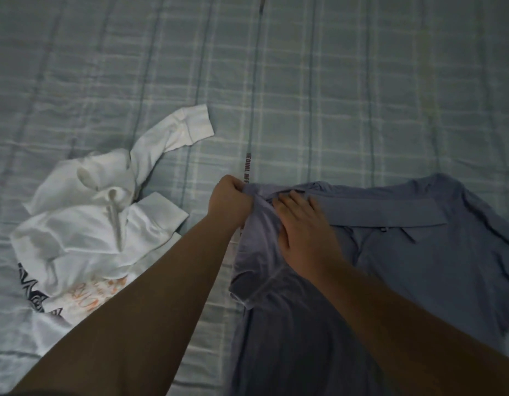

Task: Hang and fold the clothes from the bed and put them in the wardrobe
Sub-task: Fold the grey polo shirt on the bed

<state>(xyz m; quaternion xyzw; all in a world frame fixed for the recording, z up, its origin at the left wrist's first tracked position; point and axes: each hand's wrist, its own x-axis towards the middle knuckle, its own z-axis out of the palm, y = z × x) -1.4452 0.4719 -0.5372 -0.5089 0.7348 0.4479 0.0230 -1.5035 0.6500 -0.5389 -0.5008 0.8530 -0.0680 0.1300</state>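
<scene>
Left of the blue polo shirt [405, 252], a crumpled white sweatshirt [99, 224] with an orange and black print lies on the checked bedsheet [333, 81], well apart from the hands and waiting its turn. The left hand [229, 200] is closed in a fist, its fingers curled tight around the bunched shoulder seam at the polo's left edge. Just right of it, the right hand [302, 224] lies flat on the polo beside the collar, its fingers pressed together and pinning the cloth. The step looks like straightening the shoulder and sleeve before a fold. To do it well, I would hold the flat hand firm as an anchor, draw the gripped seam outward until the creases leave, then lay the sleeve flat across the body. Pulling too hard could drag the collar askew.
</scene>
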